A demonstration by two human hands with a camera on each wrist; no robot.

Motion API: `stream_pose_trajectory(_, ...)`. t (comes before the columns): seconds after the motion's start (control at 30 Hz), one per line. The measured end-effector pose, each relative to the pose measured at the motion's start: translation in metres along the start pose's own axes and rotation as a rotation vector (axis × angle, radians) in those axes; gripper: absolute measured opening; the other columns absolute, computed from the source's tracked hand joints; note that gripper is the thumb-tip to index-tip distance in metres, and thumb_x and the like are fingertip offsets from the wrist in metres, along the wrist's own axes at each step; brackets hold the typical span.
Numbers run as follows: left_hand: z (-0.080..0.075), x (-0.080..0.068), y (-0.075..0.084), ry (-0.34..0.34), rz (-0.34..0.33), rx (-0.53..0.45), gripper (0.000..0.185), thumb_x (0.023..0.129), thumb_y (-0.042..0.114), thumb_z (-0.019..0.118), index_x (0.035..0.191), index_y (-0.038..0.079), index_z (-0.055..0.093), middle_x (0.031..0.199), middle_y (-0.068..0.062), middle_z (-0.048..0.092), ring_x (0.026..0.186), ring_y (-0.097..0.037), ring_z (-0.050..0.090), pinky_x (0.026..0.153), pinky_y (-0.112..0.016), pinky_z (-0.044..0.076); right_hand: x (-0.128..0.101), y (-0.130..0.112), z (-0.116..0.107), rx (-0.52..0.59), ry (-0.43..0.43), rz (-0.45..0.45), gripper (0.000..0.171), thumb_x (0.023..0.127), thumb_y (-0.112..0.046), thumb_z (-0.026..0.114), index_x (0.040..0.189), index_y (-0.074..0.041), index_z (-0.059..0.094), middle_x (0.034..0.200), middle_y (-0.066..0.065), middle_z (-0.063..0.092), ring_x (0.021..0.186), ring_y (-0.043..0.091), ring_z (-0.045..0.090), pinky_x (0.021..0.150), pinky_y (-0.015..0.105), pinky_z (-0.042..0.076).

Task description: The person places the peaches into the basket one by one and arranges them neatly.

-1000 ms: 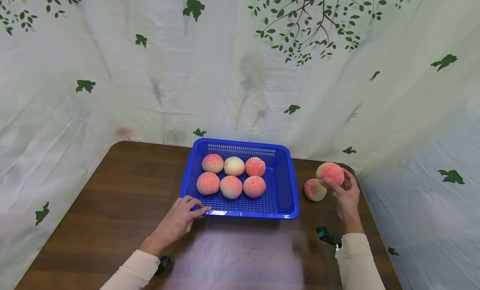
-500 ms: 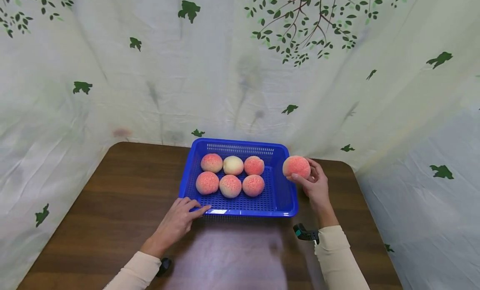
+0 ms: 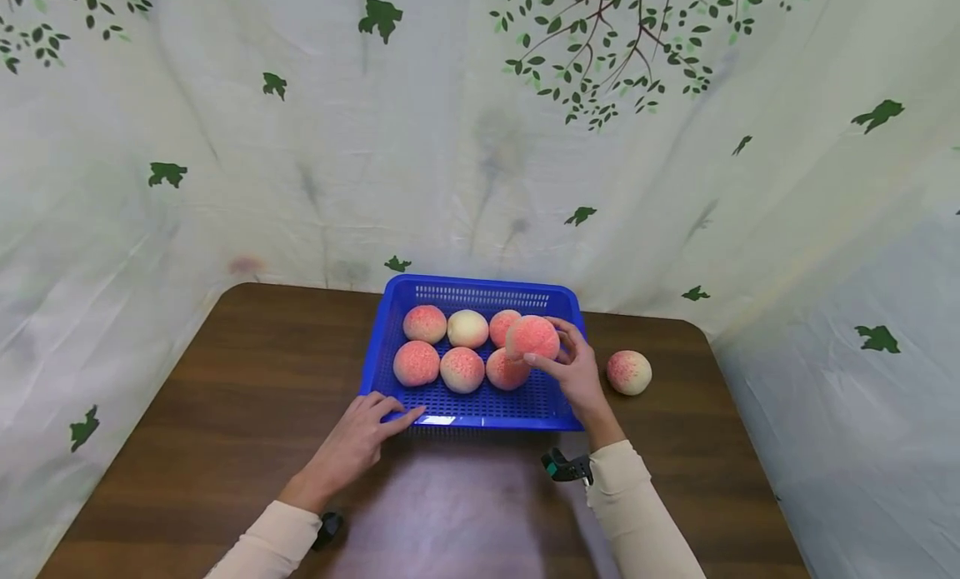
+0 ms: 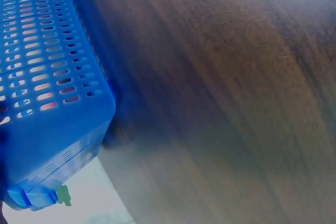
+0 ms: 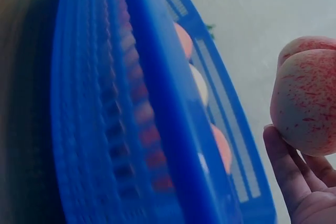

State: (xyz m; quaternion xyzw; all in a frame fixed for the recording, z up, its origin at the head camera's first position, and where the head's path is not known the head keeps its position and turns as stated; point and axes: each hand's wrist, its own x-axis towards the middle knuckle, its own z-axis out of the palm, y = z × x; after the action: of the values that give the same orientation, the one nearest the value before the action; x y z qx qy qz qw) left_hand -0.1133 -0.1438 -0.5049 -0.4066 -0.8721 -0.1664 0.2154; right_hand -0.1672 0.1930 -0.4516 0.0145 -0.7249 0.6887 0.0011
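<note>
Holding a round pink-speckled peach [image 3: 532,337] in curled fingers [image 3: 542,361], the right hand [image 3: 576,375] hovers over the blue perforated plastic basket [image 3: 480,408] at its 3 o'clock side. Six peaches [image 3: 462,371] lie inside. The left hand [image 3: 352,444] rests relaxed fingers on the basket's 7 o'clock corner. Another peach [image 3: 628,371] sits on the brown wooden bench [image 3: 225,379], at 3 o'clock from the basket.

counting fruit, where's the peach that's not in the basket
In the head view, the loose peach lies on the table, right of the blue basket, beyond the right hand.
</note>
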Motion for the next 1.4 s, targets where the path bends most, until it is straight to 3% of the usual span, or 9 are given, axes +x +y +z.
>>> stream_pose_trajectory(0.2,0.002,-0.003,0.002,0.037,0.003,0.030,0.066,0.065,-0.021,0.058,0.118,0.017,0.071,0.091,-0.001,0.059,0.078,-0.018,0.047,0.073,-0.036,0.042,0.002,0.006,0.030,0.012,-0.090,-0.003,0.065,0.079,-0.005,0.078,0.136,-0.010,0.048,0.134,0.013,0.052,0.118,0.031,0.055,0.096,0.043,0.046)
stream_pose_trajectory(0.43,0.004,-0.004,0.004,0.057,0.008,0.017,0.065,0.064,-0.020,0.055,0.115,0.016,0.072,0.090,-0.001,0.059,0.077,-0.018,0.047,0.073,-0.036,0.043,0.003,0.015,0.062,-0.030,-0.231,0.010,0.070,0.077,0.001,0.077,0.140,-0.006,0.047,0.134,0.014,0.052,0.111,0.023,0.059,0.090,0.034,0.049)
stream_pose_trajectory(0.67,0.002,-0.002,0.006,0.026,-0.006,-0.005,0.061,0.071,-0.018,0.051,0.117,0.016,0.072,0.090,-0.001,0.058,0.076,-0.019,0.046,0.071,-0.034,0.041,0.002,0.021,0.084,-0.066,-0.414,0.026,0.069,0.077,0.000,0.078,0.139,-0.007,0.047,0.134,0.013,0.054,0.110,0.023,0.061,0.090,0.034,0.049)
stream_pose_trajectory(0.83,0.002,-0.003,0.007,0.017,-0.002,-0.019,0.058,0.078,-0.015,0.043,0.118,0.017,0.071,0.089,0.000,0.057,0.074,-0.019,0.044,0.070,-0.034,0.041,0.002,0.021,0.093,-0.205,-0.468,-0.008,0.066,0.074,-0.008,0.082,0.134,-0.010,0.055,0.133,0.004,0.056,0.119,0.020,0.055,0.101,0.041,0.042)
stream_pose_trajectory(1.07,0.001,-0.005,0.009,0.018,-0.018,-0.014,0.065,0.065,-0.019,0.060,0.118,0.018,0.071,0.088,0.001,0.057,0.074,-0.016,0.043,0.069,-0.032,0.040,0.003,0.022,0.102,-0.441,-0.544,-0.047,0.065,0.075,-0.019,0.083,0.134,-0.016,0.056,0.133,0.001,0.056,0.124,0.018,0.050,0.105,0.045,0.037)
stream_pose_trajectory(1.23,-0.001,-0.006,0.012,0.000,-0.037,-0.031,0.067,0.065,-0.020,0.061,0.119,0.018,0.071,0.089,0.001,0.057,0.076,-0.016,0.043,0.070,-0.032,0.039,0.003,0.022,0.107,-0.576,-0.572,-0.053,0.065,0.076,-0.024,0.082,0.135,-0.020,0.056,0.135,0.000,0.056,0.128,0.019,0.047,0.107,0.046,0.035)
stream_pose_trajectory(1.4,-0.001,-0.006,0.015,0.016,-0.027,-0.025,0.065,0.066,-0.020,0.060,0.118,0.018,0.072,0.088,0.002,0.056,0.075,-0.016,0.043,0.070,-0.032,0.039,0.005,0.024,0.111,-0.643,-0.599,-0.074,0.061,0.078,-0.023,0.080,0.133,-0.019,0.055,0.132,0.000,0.058,0.126,0.018,0.049,0.107,0.044,0.035)
